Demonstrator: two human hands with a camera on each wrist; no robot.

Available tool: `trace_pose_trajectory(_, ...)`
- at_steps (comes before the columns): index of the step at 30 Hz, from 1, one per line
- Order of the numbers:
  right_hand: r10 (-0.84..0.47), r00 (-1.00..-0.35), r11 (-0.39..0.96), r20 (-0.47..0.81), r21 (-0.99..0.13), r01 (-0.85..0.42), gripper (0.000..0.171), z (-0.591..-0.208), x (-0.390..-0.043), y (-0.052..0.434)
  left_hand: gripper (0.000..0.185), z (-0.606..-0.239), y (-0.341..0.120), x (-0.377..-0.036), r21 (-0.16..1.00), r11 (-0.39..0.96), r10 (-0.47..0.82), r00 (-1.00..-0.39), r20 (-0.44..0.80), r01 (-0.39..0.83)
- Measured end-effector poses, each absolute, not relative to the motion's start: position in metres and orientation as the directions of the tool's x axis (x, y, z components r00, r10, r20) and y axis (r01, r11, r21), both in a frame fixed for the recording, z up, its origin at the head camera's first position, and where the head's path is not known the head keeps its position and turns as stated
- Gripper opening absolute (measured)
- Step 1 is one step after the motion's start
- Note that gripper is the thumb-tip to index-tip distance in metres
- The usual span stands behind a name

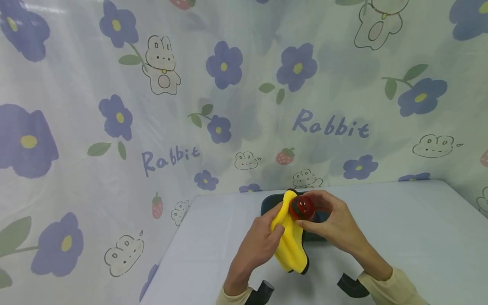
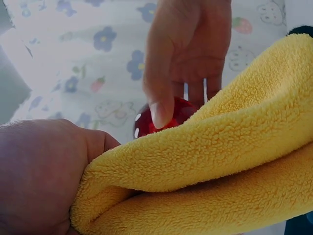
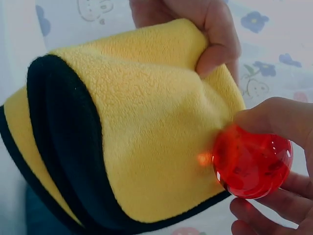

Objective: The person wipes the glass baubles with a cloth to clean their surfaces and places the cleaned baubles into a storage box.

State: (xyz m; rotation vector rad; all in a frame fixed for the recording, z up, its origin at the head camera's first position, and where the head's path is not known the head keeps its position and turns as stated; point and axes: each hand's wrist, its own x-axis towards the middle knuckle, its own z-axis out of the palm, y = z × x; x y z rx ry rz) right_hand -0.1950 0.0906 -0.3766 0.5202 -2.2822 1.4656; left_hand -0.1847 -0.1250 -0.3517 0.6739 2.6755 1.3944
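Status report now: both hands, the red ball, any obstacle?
Left hand grips yellow cloth. Right hand pinches red ball, ball touching cloth. Dark tray underneath; nothing in the way.

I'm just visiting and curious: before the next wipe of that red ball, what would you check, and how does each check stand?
1. Right hand holds the red ball: ok.
2. Left hand grips the yellow cloth: ok.
3. Cloth touches the ball: ok.
4. Ball lifted off the table: ok.
5. Ball's far side clean: cannot tell.
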Motion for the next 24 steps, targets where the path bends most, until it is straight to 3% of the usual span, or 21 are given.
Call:
trace_pose_trajectory(12,-0.126,-0.901,0.394,0.415,-0.813,-0.429,0.058,-0.379,-0.199,0.094,0.059,-0.350,-0.126,-0.182,0.779,0.523,0.354,-0.919,0.171,0.346)
trace_pose_trajectory(24,-0.196,-0.916,0.339,0.351,-0.852,-0.399,0.061,-0.379,-0.196,0.091,0.055,-0.347,-0.124,-0.175,0.740,0.518,0.327,-0.899,0.293,0.429)
